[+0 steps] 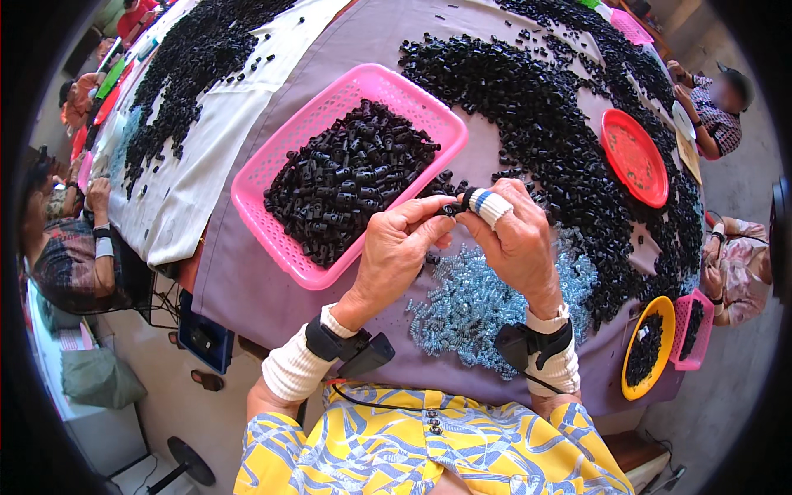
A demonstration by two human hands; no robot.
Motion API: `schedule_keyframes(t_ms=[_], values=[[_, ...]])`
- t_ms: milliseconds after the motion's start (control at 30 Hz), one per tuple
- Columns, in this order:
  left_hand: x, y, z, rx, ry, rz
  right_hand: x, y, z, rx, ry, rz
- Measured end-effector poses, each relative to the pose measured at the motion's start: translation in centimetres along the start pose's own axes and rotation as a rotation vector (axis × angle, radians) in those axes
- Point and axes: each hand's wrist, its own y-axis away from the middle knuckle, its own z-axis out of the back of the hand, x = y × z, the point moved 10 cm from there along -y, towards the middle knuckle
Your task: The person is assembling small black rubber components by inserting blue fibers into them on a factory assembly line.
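Observation:
My left hand [400, 252] and my right hand [521, 247] meet over the near part of the table, fingertips pinched together. Between them is a small black plastic piece [450, 209], partly hidden by the fingers. A white finger sleeve [490, 206] with blue stripes covers a finger of my right hand. Just below the hands lies a heap of small pale-blue shiny coil springs [470, 309]. Beyond my left hand stands a pink plastic basket [272, 247] holding many black plastic pieces [355, 177]. More loose black pieces [503, 91] spread past my right hand.
A red tray [635, 157] rests on the black pile. A yellow tray [629, 378] and a small pink basket [700, 334], both with black parts, are near the right edge. Another covered table [198, 190] stands left. Several people sit around, and a blue bin [205, 334] is below.

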Motion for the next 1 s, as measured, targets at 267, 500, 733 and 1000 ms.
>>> schedule_keyframes(t_ms=[267,500,733,1000], values=[[-0.1,-0.1,0.3,-0.003,-0.07,-0.022,1.0,0.0,-0.7,0.067,0.092,0.068],[-0.8,0.1,0.4,-0.008,-0.182,-0.096,0.9,0.2,-1.3,0.099,0.114,0.066],[-1.3,0.0,0.0,0.002,-0.223,-0.131,0.6,0.3,-1.2,0.07,0.184,0.042],[-0.8,-0.1,0.2,-0.011,-0.166,-0.071,0.1,0.3,-1.2,0.108,0.195,-0.006]])
